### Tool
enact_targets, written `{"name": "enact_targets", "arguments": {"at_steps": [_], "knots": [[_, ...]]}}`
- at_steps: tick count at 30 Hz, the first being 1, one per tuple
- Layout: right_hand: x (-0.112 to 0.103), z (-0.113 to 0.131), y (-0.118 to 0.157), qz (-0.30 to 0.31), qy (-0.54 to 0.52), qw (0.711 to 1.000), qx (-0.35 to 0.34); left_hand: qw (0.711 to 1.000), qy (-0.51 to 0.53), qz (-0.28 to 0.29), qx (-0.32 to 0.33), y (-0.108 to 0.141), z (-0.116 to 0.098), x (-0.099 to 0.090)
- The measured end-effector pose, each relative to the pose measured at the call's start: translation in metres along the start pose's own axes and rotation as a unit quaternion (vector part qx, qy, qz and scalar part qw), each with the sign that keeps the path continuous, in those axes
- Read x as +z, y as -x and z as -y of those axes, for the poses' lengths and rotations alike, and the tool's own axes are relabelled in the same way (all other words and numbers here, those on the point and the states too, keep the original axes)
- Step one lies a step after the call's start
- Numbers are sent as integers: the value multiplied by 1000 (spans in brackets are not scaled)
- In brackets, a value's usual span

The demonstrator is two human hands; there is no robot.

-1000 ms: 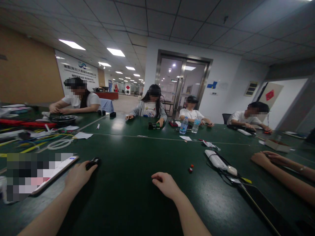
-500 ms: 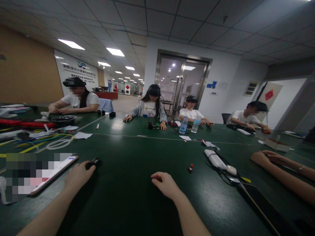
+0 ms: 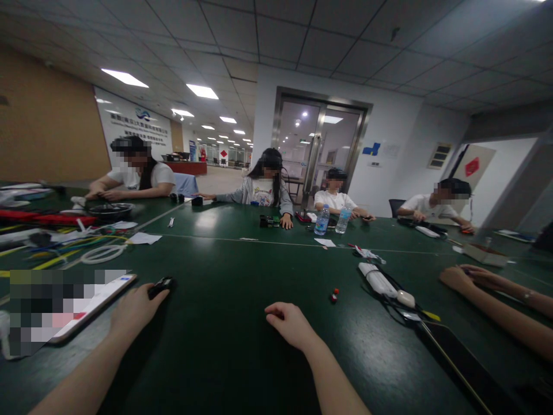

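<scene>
My left hand [image 3: 135,311] is closed around a small black object [image 3: 161,287] at the left of the green table [image 3: 224,323]; its kind I cannot make out. Beside that hand lies a phone or tablet [image 3: 95,308] with its screen partly blurred out. My right hand [image 3: 290,326] rests on the tabletop with fingers loosely curled in, and nothing shows in it. To its right are two tiny red and dark pieces [image 3: 334,296].
A white power strip [image 3: 379,280] and a dark flat device [image 3: 464,360] lie to the right, near another person's hands [image 3: 464,279]. Cables [image 3: 103,253] crowd the left. Across sit several people, with two water bottles [image 3: 322,221] and a green-black part [image 3: 270,221].
The person opposite has stretched an arm out to the left, toward a black block. My left hand has shifted very slightly left with the black object; my right hand stays put.
</scene>
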State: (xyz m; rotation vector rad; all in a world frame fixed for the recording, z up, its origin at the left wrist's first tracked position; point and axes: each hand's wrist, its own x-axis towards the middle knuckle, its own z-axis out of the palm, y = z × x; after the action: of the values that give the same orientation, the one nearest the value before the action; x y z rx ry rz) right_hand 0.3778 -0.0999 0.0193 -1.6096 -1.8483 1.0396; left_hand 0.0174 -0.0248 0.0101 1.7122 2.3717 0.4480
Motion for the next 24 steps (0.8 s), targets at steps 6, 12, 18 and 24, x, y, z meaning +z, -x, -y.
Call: {"name": "enact_targets", "arguments": {"at_steps": [6, 12, 18, 24], "knots": [[-1, 4, 2, -3, 6, 1000, 5, 1000, 4, -16, 9, -3, 3, 3], [-1, 5, 4, -4, -2, 1000, 6, 1000, -13, -24, 4, -7, 7, 6], [-1, 7, 5, -4, -5, 1000, 12, 999, -1, 5, 34, 4, -9, 9], [10, 18, 8, -18, 49, 995, -82, 926, 109, 122, 340, 73, -78, 31]]}}
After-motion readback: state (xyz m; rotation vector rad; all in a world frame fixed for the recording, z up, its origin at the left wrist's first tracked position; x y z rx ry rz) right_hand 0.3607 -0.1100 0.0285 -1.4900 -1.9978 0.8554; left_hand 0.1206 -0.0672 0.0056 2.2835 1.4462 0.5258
